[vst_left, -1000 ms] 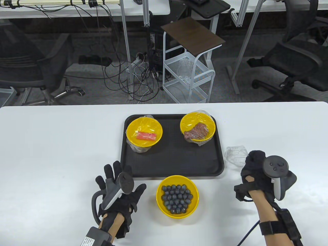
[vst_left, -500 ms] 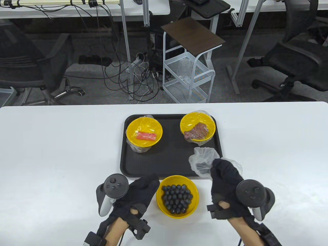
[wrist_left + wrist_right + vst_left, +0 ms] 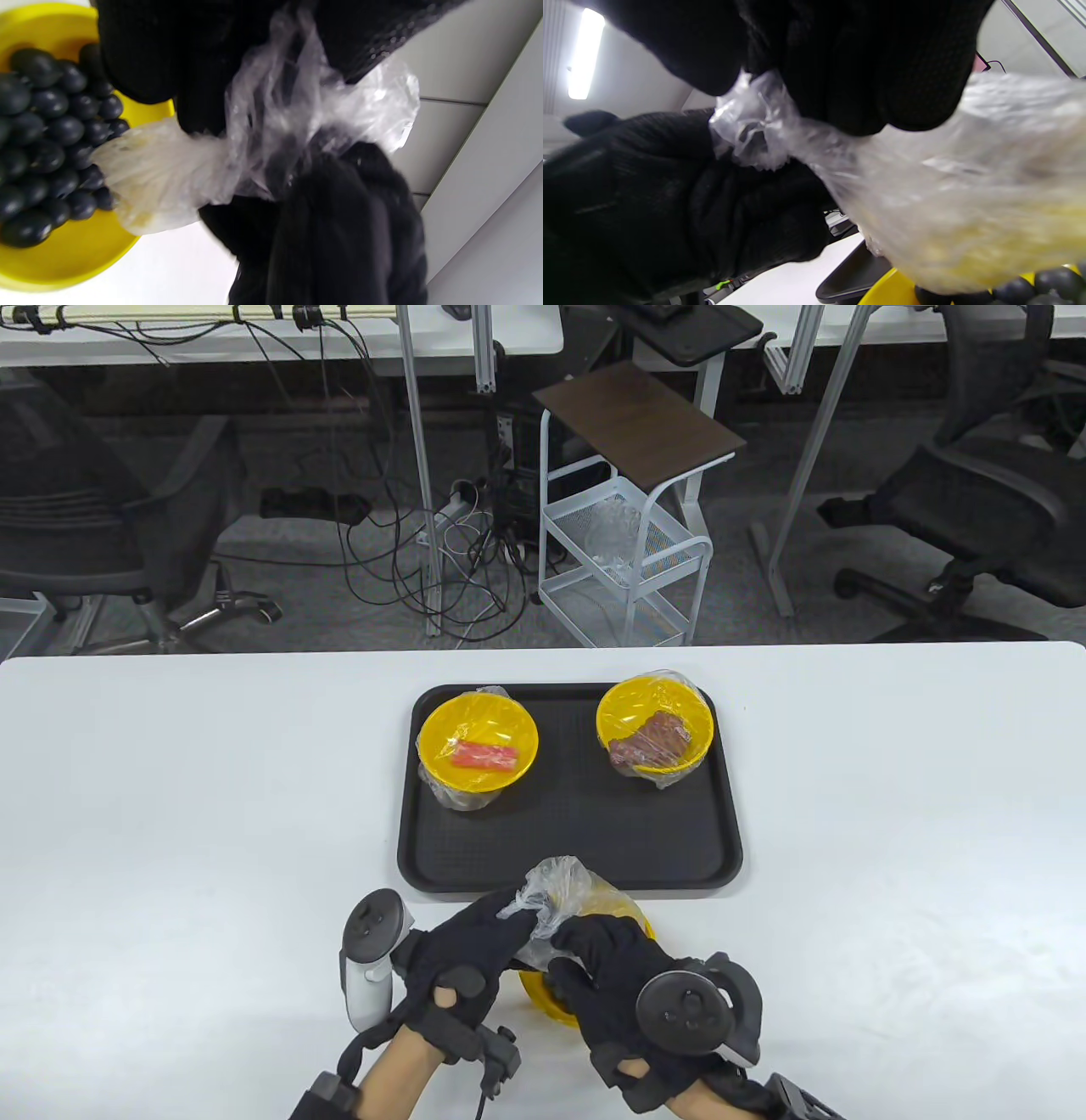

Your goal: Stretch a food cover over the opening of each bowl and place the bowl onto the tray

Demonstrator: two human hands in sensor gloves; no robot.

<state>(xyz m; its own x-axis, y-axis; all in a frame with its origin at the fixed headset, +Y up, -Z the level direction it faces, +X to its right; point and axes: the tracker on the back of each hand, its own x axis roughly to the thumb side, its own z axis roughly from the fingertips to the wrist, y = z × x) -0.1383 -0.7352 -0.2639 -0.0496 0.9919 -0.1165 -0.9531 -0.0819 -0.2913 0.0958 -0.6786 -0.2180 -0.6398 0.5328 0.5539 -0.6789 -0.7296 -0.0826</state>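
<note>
Left hand (image 3: 462, 954) pinches bunched plastic food cover (image 3: 556, 891) | right hand (image 3: 611, 963) grips it too | risk: film snags, tipping near blueberry bowl (image 3: 63, 237)

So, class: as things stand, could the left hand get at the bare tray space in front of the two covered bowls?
Probably yes: the left hand sits near the tray, nothing between, but it grips the cover.

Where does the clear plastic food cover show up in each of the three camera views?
Table view: food cover bottom centre, bunched between both hands, above the near bowl.
Left wrist view: food cover centre, crumpled between black gloved fingers.
Right wrist view: food cover centre to right, blurred.
Shared landmark: the yellow bowl of dark berries.
</note>
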